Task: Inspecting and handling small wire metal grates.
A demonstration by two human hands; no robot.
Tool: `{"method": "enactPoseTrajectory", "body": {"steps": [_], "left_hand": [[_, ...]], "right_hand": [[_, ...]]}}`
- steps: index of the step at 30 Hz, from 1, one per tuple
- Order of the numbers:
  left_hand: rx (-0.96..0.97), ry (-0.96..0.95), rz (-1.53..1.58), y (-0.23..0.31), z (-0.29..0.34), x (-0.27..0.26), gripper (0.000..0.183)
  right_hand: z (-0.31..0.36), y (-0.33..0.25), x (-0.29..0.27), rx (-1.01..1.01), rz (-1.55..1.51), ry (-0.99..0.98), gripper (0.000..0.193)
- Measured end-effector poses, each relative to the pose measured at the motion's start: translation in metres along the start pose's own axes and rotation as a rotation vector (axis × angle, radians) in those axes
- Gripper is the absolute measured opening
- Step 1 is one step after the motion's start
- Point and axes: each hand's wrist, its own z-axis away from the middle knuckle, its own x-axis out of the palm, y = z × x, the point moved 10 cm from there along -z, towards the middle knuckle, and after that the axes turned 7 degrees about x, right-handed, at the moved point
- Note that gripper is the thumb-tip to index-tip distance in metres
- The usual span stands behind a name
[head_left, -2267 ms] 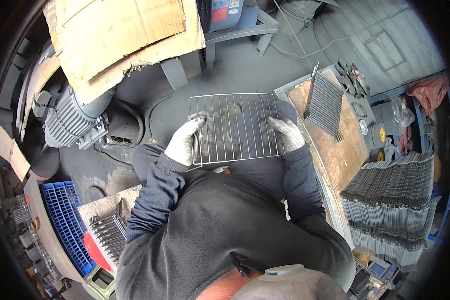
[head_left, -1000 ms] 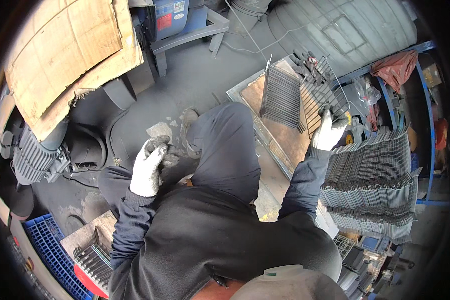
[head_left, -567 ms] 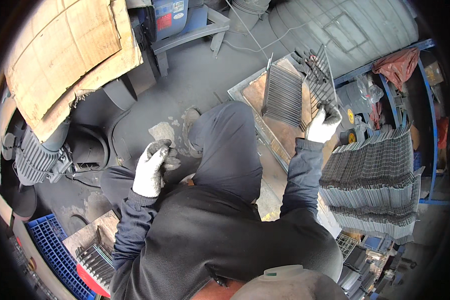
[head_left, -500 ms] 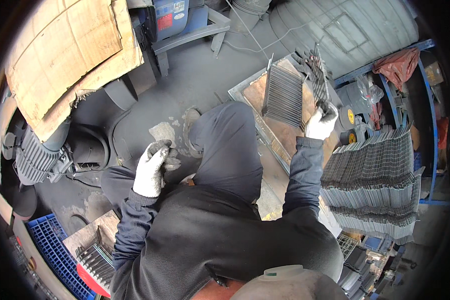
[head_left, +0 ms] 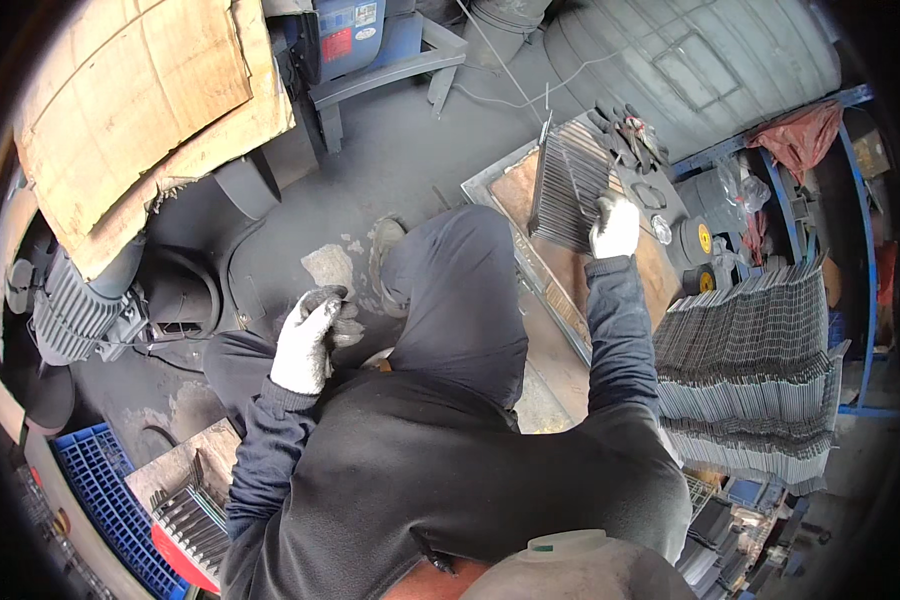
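My right hand (head_left: 615, 226), in a white glove with dark fingers, closes on the edge of a dark metal wire rack (head_left: 582, 165). This rack lies on or against similar racks stacked on a brown board; where one ends and another begins I cannot tell. Over my left thigh, my left hand (head_left: 312, 338) is raised in a grey-and-white glove, its fingers curled together. Anything inside those fingers is hidden.
Zigzag metal racks form a tall stack (head_left: 745, 360) at my right. Dark gloves (head_left: 635, 135) lie at the work table's far end. A motor (head_left: 80, 315) stands left, below cardboard (head_left: 140, 120). More racks (head_left: 192, 520) and a blue crate (head_left: 95, 480) are lower left.
My right hand has brought the wire rack from an upright position at the right down and left onto the stack. My left hand has hardly moved.
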Motion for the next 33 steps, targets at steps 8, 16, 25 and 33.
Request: {"method": "enactPoseTrajectory", "body": {"steps": [8, 16, 25, 33], "left_hand": [[-0.052, 0.013, 0.060, -0.012, 0.003, -0.009, 0.030], [-0.058, 0.031, 0.051, -0.017, -0.001, -0.014, 0.029], [-0.055, 0.032, 0.060, -0.024, -0.004, -0.020, 0.028], [-0.062, 0.052, 0.061, -0.030, -0.002, -0.030, 0.028]], "right_hand": [[0.021, -0.003, 0.054, -0.027, 0.079, -0.195, 0.016], [0.029, 0.005, 0.055, -0.005, 0.044, -0.146, 0.020], [0.040, 0.015, 0.069, 0.080, 0.004, -0.192, 0.022], [0.048, 0.017, 0.062, 0.037, 0.046, -0.104, 0.017]]}}
